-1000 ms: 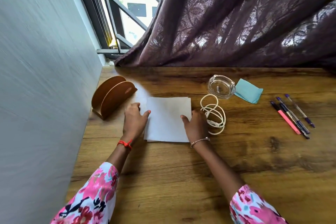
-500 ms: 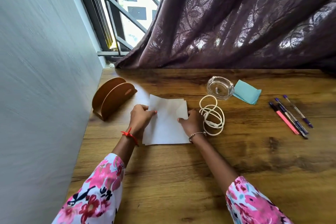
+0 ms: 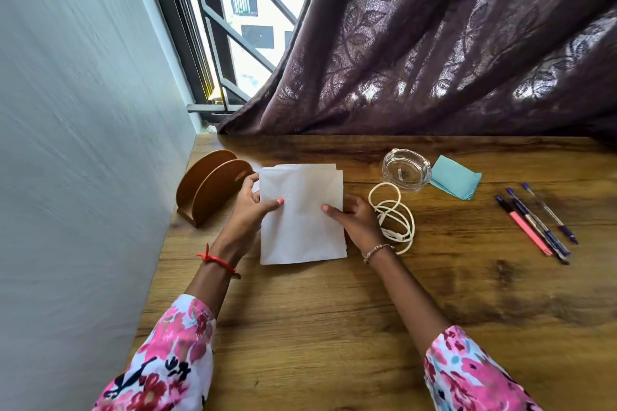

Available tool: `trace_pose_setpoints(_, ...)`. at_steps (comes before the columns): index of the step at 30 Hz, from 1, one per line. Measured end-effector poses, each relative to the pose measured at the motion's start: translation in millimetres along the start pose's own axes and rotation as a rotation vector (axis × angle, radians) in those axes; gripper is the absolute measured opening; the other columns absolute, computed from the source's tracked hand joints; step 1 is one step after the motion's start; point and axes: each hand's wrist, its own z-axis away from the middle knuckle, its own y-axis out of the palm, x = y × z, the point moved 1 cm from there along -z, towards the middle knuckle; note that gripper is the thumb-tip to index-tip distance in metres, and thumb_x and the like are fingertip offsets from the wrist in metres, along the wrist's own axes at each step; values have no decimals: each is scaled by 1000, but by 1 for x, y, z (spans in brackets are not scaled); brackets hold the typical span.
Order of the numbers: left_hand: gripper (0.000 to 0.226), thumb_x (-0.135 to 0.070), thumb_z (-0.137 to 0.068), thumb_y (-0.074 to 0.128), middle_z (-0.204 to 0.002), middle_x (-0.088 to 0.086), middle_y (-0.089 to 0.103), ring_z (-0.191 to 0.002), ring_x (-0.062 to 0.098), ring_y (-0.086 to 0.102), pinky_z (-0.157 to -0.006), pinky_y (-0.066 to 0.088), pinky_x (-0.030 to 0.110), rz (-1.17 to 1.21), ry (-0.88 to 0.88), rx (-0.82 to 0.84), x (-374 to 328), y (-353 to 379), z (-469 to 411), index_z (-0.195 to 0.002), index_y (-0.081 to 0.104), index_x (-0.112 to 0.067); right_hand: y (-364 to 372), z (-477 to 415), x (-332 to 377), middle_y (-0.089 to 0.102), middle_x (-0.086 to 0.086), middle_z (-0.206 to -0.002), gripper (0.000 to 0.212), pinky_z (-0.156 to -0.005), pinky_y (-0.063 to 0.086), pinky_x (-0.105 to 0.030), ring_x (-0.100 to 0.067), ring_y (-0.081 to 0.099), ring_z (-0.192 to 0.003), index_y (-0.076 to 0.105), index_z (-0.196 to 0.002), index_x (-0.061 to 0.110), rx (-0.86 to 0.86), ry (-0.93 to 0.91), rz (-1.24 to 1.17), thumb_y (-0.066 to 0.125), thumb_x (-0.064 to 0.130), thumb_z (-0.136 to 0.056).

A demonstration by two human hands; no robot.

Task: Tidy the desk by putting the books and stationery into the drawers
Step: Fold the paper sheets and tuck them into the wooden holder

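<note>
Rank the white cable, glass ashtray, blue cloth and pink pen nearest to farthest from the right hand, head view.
The right hand grips the white sheets.
1. white cable, just right of it
2. glass ashtray, beyond the cable
3. blue cloth, right of the ashtray
4. pink pen, far right

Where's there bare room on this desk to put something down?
Widest: the near half of the wooden desk, in front of the white paper stack. Also between the coiled white cable and the coloured pens. Crowded: brown wooden holder, stack and cable close together; clear glass ashtray beside the folded blue sheet.
</note>
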Motion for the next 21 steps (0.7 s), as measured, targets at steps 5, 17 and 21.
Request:
trace_pose_setpoints(5,84,14,-75,61,-109,3,58,-100,18,59,-80,51,35,91,45,-25,0,-5,1,-136,20,-27,-6,3,6,65,-14,-109,28,-59,52,-11,-6,60,-75,59,-110,0,101,-113,-39,63,4,-83)
trace_pose_setpoints(17,24,-14,-81,67,-93,3,63,-81,11,62,-59,55,22,-29,135,-148,-4,-8,0,-104,61,-17,-12,-6,18,67,-6,-88,8,-62,51,-18,-11,63,-71,62,-89,13,122,-239,-10,65,10,-83)
trace_pose_setpoints(21,16,-26,-79,68,-84,-2,66,-71,7,63,-51,49,18,-254,99,-57,-15,-10,-2,-95,68,-22,-15,-10,24,68,1,-84,9,-69,53,-29,-14,65,-73,62,-82,21,200,-201,54,68,15,-81)
